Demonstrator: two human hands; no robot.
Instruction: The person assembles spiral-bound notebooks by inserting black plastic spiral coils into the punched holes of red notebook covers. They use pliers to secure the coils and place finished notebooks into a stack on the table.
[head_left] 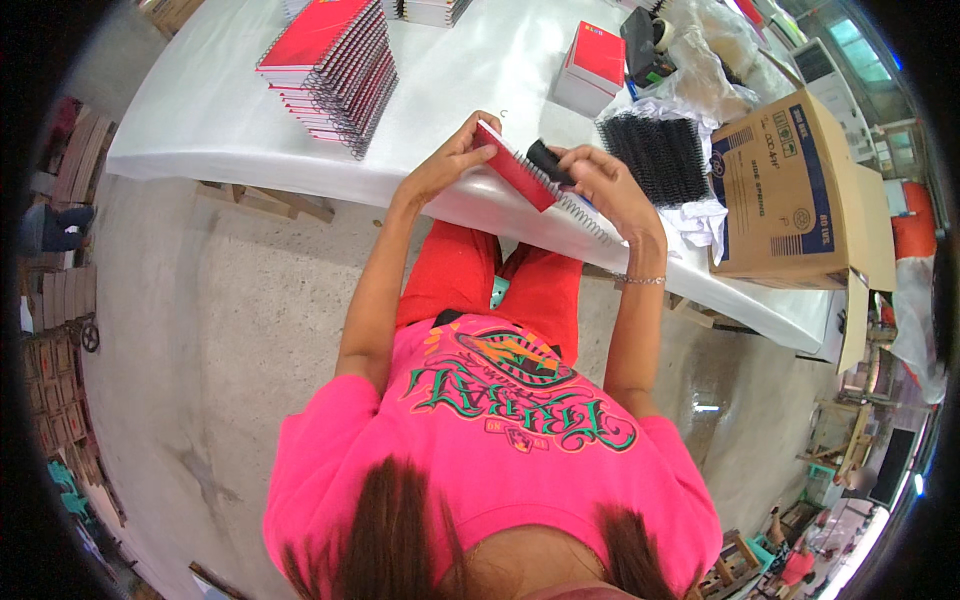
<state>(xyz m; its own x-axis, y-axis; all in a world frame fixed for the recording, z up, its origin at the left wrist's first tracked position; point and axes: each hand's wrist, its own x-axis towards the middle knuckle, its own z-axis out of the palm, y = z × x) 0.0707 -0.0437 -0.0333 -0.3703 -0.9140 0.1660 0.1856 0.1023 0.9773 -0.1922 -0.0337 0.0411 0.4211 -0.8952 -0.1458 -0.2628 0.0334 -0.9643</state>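
Observation:
Above the table's front edge, my left hand is closed on the far-left end of a red-covered notebook, held tilted. A metal spiral coil runs along the notebook's edge, and its loose end sticks out past the lower right corner. My right hand is closed, with its fingers around a black object that lies against the coiled edge. What kind of object it is, I cannot make out. The right fingertips are partly hidden behind it.
At the left of the white table stands a tall stack of red spiral notebooks. A block of red-topped books sits farther back. Black coils lie on crumpled plastic beside a cardboard box at the right.

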